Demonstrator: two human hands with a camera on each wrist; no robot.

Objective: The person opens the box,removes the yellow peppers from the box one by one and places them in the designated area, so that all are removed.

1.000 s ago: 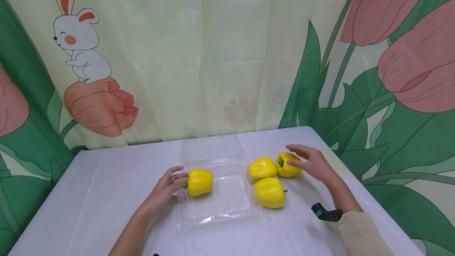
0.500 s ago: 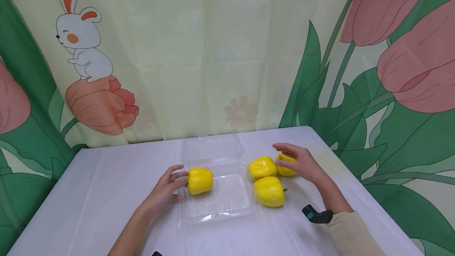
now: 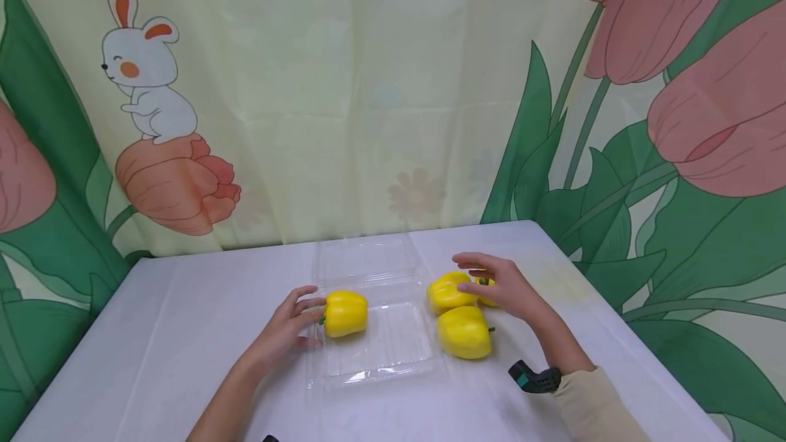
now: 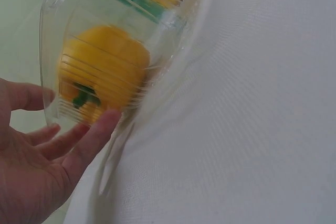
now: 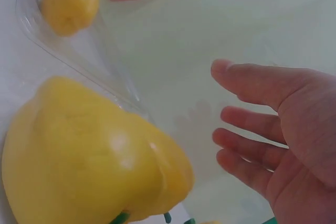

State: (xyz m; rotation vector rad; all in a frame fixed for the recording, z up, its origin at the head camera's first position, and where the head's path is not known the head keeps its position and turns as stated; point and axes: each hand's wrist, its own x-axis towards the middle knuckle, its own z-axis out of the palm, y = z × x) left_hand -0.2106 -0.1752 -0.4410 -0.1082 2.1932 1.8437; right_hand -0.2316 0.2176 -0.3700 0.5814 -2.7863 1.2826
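My left hand (image 3: 282,326) rests against the left end of a clear plastic clamshell container (image 3: 399,340), its fingers extended along the wall. Inside the container, next to those fingers, lies a yellow bell pepper (image 3: 346,314), its green stem toward the hand; in the left wrist view the pepper (image 4: 105,66) shows through the plastic. My right hand (image 3: 500,285) hovers over the loose peppers with fingers apart and nothing in its grasp. Beneath it are a yellow pepper (image 3: 448,294), a second one (image 3: 464,333) nearer me, and a third (image 3: 486,300) mostly hidden behind the hand.
The container's clear lid (image 3: 367,256) lies folded back toward the curtain (image 3: 295,121). A white cloth (image 3: 184,333) covers the table. A dark device (image 3: 534,378) is strapped at my right wrist.
My right hand has moved left, from the farthest-right pepper to above the pepper beside the container. The left hand and all the peppers have stayed in place.
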